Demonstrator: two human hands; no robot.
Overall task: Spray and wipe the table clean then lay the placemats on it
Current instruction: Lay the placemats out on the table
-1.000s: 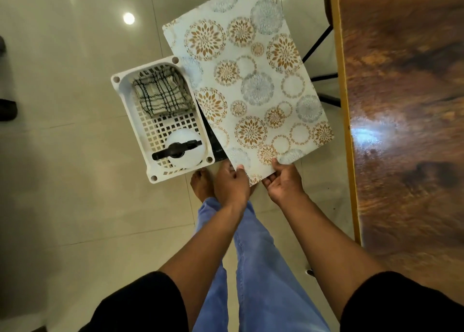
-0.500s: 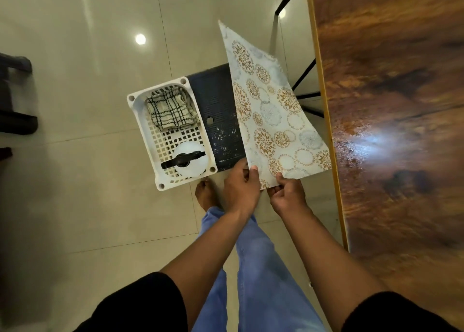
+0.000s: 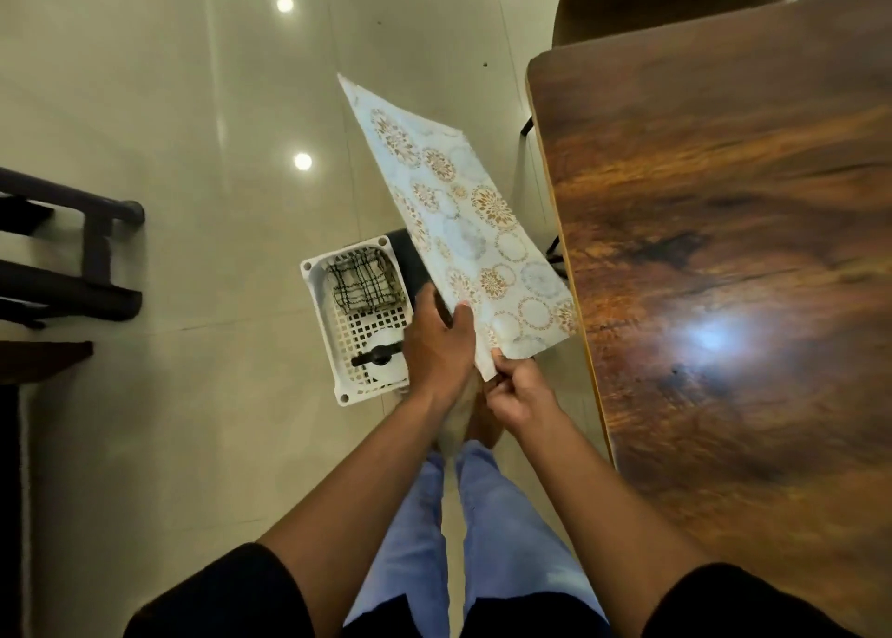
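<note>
Now two hands [image 3: 437,343] [image 3: 519,394], one placemat [image 3: 463,222]

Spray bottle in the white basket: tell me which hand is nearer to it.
Left. The left hand hangs right beside the spray bottle, gripping the placemat. The right hand pinches the placemat's corner farther right.

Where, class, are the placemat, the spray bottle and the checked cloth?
placemat [image 3: 475,232]: head view, middle of its patterned face.
spray bottle [image 3: 386,365]: head view, white body beside its black nozzle.
checked cloth [image 3: 363,284]: head view, centre of its folds.

Pale floral placemat [image 3: 463,232], tilted on edge in the air, just left of glossy dark wooden table [image 3: 724,251].
</note>
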